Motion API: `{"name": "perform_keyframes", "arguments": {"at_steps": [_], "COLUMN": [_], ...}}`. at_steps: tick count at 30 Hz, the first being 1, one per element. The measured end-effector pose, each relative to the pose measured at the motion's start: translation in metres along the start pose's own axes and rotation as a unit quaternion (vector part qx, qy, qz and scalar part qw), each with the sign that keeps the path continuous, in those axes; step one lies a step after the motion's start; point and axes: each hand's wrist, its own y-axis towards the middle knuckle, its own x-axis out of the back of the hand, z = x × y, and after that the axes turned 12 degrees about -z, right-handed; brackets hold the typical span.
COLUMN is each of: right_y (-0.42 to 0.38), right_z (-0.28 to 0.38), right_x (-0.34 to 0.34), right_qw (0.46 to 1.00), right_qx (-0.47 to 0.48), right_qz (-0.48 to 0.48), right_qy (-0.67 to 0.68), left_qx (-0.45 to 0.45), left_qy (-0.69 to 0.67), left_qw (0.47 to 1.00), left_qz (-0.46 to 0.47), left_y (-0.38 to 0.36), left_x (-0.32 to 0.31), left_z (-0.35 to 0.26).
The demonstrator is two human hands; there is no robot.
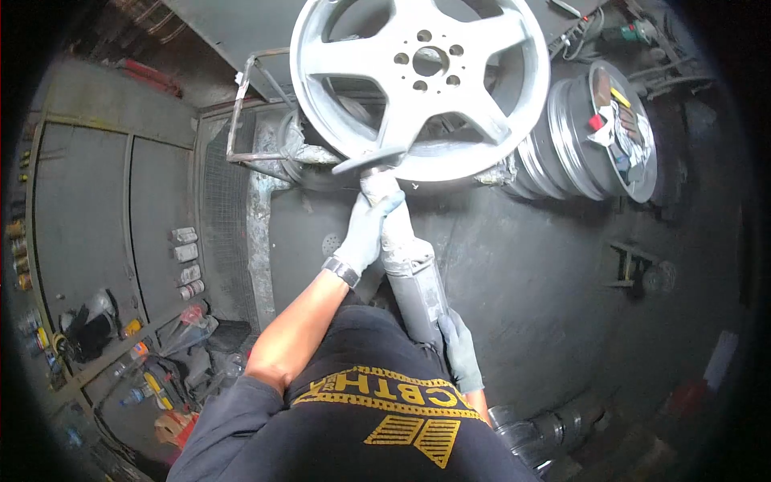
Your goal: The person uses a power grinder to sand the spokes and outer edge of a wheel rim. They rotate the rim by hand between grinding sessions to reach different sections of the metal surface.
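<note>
A white five-spoke wheel rim (482, 56) is held up at the top centre. Below it a long grey power tool (418, 297) with a flat disc (365, 162) at its head slants up from my body, the disc at the rim's lower left spoke. My left hand (371, 226), in a light glove with a watch at the wrist, is wrapped round the tool's neck near the disc. On the tool's rear body lies my right hand (460, 351), also gloved, its fingers closed against the casing.
Stacked silver rims (574, 136) stand at the right, with rags and small items (626, 128) on the end one. A metal frame (234, 120) juts out left of the white rim. Cans (186, 253), bottles and bags lie at the left. More rims (554, 430) are low at the right.
</note>
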Motion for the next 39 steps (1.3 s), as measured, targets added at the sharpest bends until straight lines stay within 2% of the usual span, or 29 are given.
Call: {"name": "perform_keyframes", "arguments": {"at_steps": [2,4,8,10,13,18,20,23,26,30,33,35,39], "right_y": [-0.011,-0.028,-0.043,-0.056,-0.070,-0.085,-0.094,-0.105,-0.115,-0.122,-0.124,-0.127,-0.117], "right_z": [0.012,0.033,0.014,0.027,0.039,0.049,0.065,0.072,0.070,0.075,0.079,0.080,0.066], "right_x": [-0.001,-0.002,0.013,0.010,0.004,-0.022,-0.032,-0.048,-0.062,-0.081,-0.096,-0.104,-0.110], "right_qw": [1.000,0.996,0.998,0.982,0.977,0.975,0.982,0.988,0.982,0.976,0.971,0.976,0.984], "right_qx": [0.020,-0.062,-0.011,-0.115,-0.112,-0.109,-0.114,-0.091,-0.090,-0.081,-0.095,-0.102,-0.081], "right_qz": [-0.013,-0.034,-0.060,-0.089,-0.101,-0.099,-0.082,-0.105,-0.144,-0.138,-0.143,-0.151,-0.111], "right_qy": [-0.006,0.050,0.002,0.118,0.150,0.165,0.128,0.070,0.083,0.149,0.166,0.119,0.114], "left_qx": [0.009,0.024,0.051,0.034,0.047,0.060,0.043,0.070,0.085,0.103,0.092,0.094,0.041], "left_qy": [0.002,0.003,0.062,0.076,0.121,0.142,0.114,0.121,0.129,0.156,0.139,0.126,0.160], "left_qw": [1.000,0.999,0.996,0.995,0.990,0.987,0.992,0.989,0.986,0.978,0.980,0.981,0.983], "left_qz": [0.007,0.023,0.029,0.059,0.053,0.040,0.034,0.044,0.069,0.087,0.104,0.111,0.078], "left_y": [-0.004,-0.006,-0.013,-0.010,-0.007,0.000,-0.004,-0.002,-0.001,0.002,0.007,0.006,0.000], "left_x": [-0.004,-0.011,-0.045,-0.060,-0.073,-0.057,-0.046,-0.041,-0.047,-0.051,-0.036,-0.026,-0.010], "left_z": [-0.003,-0.002,0.012,0.022,0.025,0.011,-0.001,-0.006,-0.005,-0.010,-0.016,-0.028,-0.063]}}
